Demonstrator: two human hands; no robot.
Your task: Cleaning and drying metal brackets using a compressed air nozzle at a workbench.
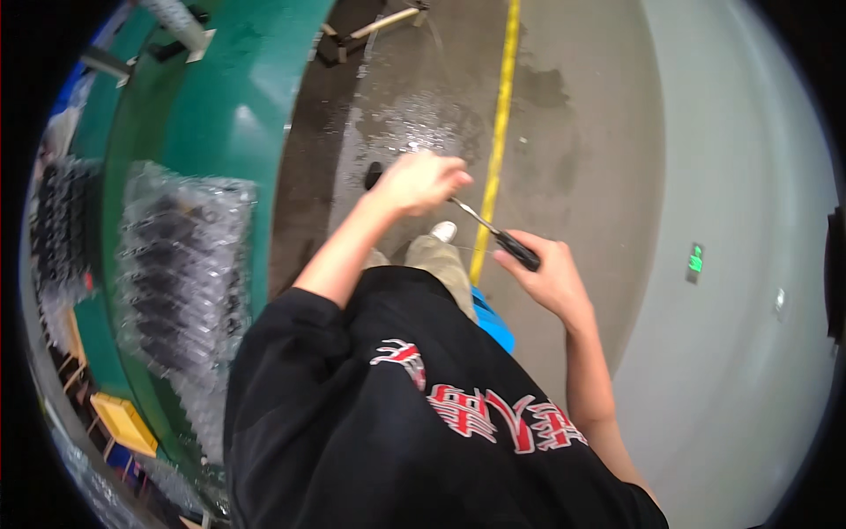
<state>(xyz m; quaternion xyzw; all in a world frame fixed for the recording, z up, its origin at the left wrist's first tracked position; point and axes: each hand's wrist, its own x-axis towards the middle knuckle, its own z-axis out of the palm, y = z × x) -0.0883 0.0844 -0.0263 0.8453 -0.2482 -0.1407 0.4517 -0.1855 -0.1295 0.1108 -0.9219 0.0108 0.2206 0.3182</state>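
My right hand (548,275) grips the black handle of a screwdriver (493,233) whose thin metal shaft points up and left. My left hand (419,182) is closed around the shaft's far tip, in front of my body. Both hands are held out above a grey concrete floor (573,141). Below them I see my black shirt with red print (414,414), my khaki trouser leg and a white shoe (443,231). A small dark object (373,175) shows just behind my left hand; I cannot tell what it is.
A green machine body (220,106) curves along the left, with a sheet of clear bubble wrap over dark parts (181,264). A yellow line (499,123) runs up the floor. A blue object (493,322) is by my hip. A yellow tray (123,421) lies at the lower left.
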